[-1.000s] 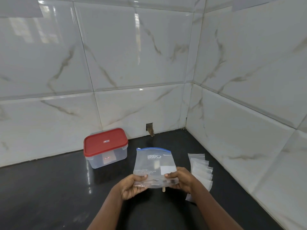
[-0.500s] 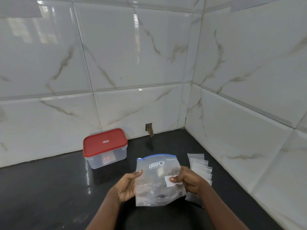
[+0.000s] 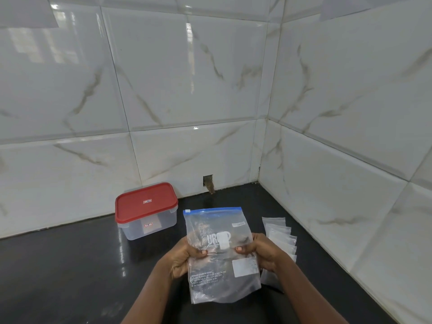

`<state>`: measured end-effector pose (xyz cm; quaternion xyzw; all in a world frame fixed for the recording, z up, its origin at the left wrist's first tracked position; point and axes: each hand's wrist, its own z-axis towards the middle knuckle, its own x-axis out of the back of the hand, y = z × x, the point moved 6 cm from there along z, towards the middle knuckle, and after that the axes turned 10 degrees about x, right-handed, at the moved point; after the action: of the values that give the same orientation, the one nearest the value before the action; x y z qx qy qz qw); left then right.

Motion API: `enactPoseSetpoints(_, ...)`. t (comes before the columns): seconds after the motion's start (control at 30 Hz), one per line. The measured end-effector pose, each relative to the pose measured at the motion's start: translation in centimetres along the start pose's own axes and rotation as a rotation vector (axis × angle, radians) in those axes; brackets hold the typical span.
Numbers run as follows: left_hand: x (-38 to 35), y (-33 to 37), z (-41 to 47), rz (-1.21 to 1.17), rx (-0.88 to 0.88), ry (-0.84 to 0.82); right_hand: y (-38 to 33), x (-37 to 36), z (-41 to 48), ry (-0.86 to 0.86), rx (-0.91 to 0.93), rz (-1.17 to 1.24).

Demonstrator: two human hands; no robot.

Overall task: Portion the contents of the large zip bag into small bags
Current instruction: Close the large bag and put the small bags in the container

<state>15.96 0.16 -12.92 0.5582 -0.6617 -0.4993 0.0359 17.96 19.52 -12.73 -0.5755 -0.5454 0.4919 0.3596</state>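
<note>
On the large zip bag (image 3: 222, 260) we read the white letters "UR"; the rest of this word is hidden behind a white patch (image 3: 224, 240). Lower on the bag are lines of small white print (image 3: 207, 278), too small to read. The container (image 3: 163, 226) carries a red-and-white sticker (image 3: 147, 201) on its red lid (image 3: 135, 210) and another on its wall, neither of them legible.

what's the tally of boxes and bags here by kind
clear plastic box with red lid: 1
large clear zip bag with blue seal: 1
small clear bags, fanned and overlapping: at least 5
total: at least 7
</note>
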Motion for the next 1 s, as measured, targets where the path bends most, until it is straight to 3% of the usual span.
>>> enactPoseSetpoints(0.13, -1.0, 0.9, -0.4, 0.173, -0.013, 0.024, -2.0, -0.3, 0.3, -0.046, 0.064, 0.104)
enactPoseSetpoints(0.27, -2.0, 2.2, -0.5, 0.105, -0.095, 0.047, -3.7, 0.1, 1.2, 0.090, 0.155, 0.039)
enactPoseSetpoints(0.37, -1.2, 3.9, -0.5, 0.079, -0.235, 0.167, -4.1, 0.3, 1.1, 0.114, 0.152, 0.025)
enactPoseSetpoints(0.6, -1.0, 5.8, -1.6, 0.343, -0.357, 0.354, -5.6, 0.4, 0.5, 0.074, 0.161, -0.120)
enactPoseSetpoints(0.67, -1.6, 6.7, -2.2, 0.313, -0.483, 0.377, -7.0, 0.0, 0.2, 0.071, 0.236, -0.085)
enactPoseSetpoints(0.8, -1.4, 8.1, -3.5, 0.220, -0.686, 0.537, -9.0, 0.4, 0.2, 0.222, 0.387, 0.060)
enactPoseSetpoints(1.0, -2.1, 9.3, -4.9, 0.100, -0.760, 0.570, -9.6, 0.9, 0.0, 0.332, 0.421, 0.097)
